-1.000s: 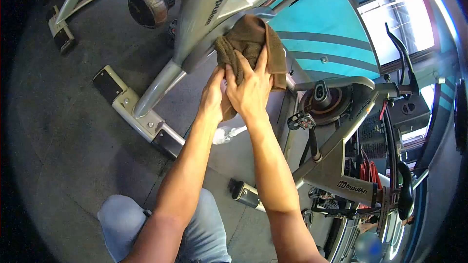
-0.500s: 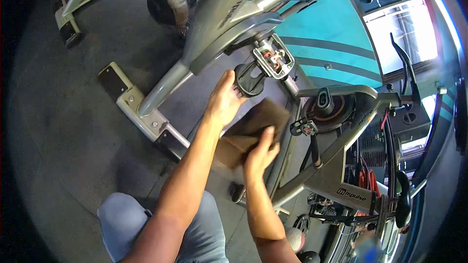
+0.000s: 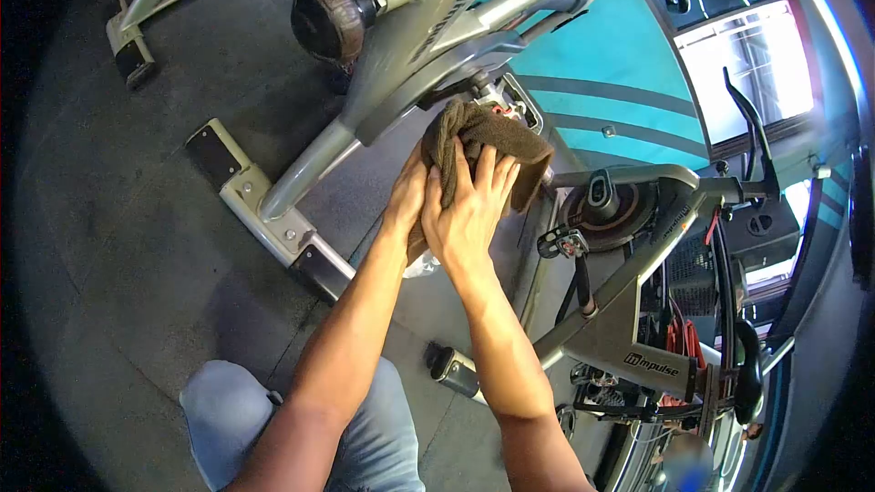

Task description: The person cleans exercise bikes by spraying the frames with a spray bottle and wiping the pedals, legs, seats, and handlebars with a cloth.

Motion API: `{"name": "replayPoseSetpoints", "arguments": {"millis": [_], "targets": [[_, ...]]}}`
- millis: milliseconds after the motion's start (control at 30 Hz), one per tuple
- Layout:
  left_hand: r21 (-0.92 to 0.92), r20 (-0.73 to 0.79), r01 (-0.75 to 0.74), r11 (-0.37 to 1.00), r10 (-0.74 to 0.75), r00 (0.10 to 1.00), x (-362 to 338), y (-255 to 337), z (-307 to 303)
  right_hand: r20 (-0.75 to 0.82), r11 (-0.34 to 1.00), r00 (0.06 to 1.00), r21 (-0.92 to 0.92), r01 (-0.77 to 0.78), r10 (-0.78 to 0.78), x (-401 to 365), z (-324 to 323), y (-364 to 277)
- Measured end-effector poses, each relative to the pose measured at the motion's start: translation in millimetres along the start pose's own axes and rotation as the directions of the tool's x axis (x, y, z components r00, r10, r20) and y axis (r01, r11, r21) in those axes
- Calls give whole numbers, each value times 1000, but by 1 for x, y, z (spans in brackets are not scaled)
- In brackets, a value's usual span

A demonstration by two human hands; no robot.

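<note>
A brown cloth (image 3: pixel 499 132) is draped over the toe cage of an exercise bike pedal (image 3: pixel 521 106), whose metal far end shows beyond it. My right hand (image 3: pixel 463 205) presses the cloth against the covered part, fingers bent over the fabric. From the left, my left hand (image 3: pixel 407 200) closes around the covered toe cage; its fingertips are hidden by the cloth and the other hand. Below my wrists a small piece of clear plastic (image 3: pixel 422 264) shows.
The grey bike frame (image 3: pixel 392 64) rises above my hands, its foot bar (image 3: pixel 264 196) on the dark floor (image 3: pixel 146 246). A second bike (image 3: pixel 629 328) stands at right. A brown round knob (image 3: pixel 328 23) juts out upper left. Behind is a teal wall (image 3: pixel 606 64).
My right hand has moved up and brought the cloth onto the toe cage, which was bare before. My left hand has stayed near the same spot, now partly covered.
</note>
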State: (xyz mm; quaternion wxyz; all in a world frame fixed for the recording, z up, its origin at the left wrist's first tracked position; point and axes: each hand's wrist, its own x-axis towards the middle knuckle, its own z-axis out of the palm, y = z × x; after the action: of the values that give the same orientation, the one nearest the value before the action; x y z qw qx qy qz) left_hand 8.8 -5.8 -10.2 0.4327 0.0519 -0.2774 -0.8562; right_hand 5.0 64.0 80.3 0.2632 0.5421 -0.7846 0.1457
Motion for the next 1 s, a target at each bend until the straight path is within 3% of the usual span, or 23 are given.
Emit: {"name": "replayPoseSetpoints", "arguments": {"millis": [33,100,200,300,333,433,500,567,633,667,700,767,800,900,1000], "targets": [[-54,43,-18,998,20,999,2,-3,0,19,1000,1000,-21,-6,7,2,-2,-2],[-61,-17,49,997,-51,999,-5,2,5,40,999,999,-43,-26,27,10,-4,0],[54,-12,97,994,-97,995,-3,10,5,-17,991,1000,-132,-11,9,39,-1,7],[72,36,34,997,-36,999,-2,7,4,-42,999,999,-50,4,-6,32,5,12],[-157,-38,178,971,-186,982,-18,26,22,-20,1000,1000,-23,3,-3,24,1,7],[-150,-32,171,974,-177,984,-15,34,24,9,995,999,92,-40,40,-6,-4,-6],[-142,-30,174,974,-180,983,-13,40,24,37,996,999,73,-41,39,-5,-9,-9],[-133,-22,188,973,-193,981,-10,40,25,37,997,999,-79,-1,4,14,-12,1],[-129,-20,225,966,-230,973,-16,38,27,-58,990,998,-142,18,-27,42,-5,11],[-163,-46,341,926,-352,935,-16,40,28,-61,991,998,-135,18,-26,42,-1,13],[-166,-42,346,923,-358,933,-15,36,23,-68,991,997,-131,20,-29,42,1,14],[-106,78,179,978,-172,982,-5,13,2,-13,997,999,-69,-36,36,27,0,8],[-235,149,166,958,-134,980,3,-13,-12,-11,997,998,-23,-69,68,15,-1,3],[-120,106,109,987,-97,990,9,-26,-33,21,995,995,13,-99,98,-3,-5,-9],[49,76,65,997,-69,995,13,-37,-35,29,995,998,-90,-47,50,13,-14,0]]}}
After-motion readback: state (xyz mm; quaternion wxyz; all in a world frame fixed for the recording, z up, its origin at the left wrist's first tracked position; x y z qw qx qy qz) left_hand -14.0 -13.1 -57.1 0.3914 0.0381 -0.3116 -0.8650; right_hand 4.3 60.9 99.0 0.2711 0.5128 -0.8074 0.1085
